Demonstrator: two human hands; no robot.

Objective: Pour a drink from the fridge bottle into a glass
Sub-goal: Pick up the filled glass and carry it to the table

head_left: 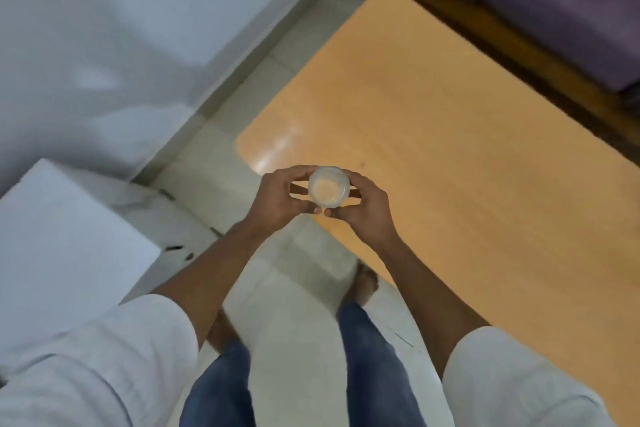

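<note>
A clear glass, seen from straight above, is held between both hands over the near left corner of the wooden table. My left hand curls around its left side and my right hand around its right side, thumbs almost meeting in front. The view is blurred, so I cannot tell whether the glass holds liquid. No bottle is in sight.
A white fridge-like cabinet fills the upper left, with a white box below it. A purple-cushioned wooden sofa runs behind the table. Pale tiled floor lies beneath my legs and bare feet.
</note>
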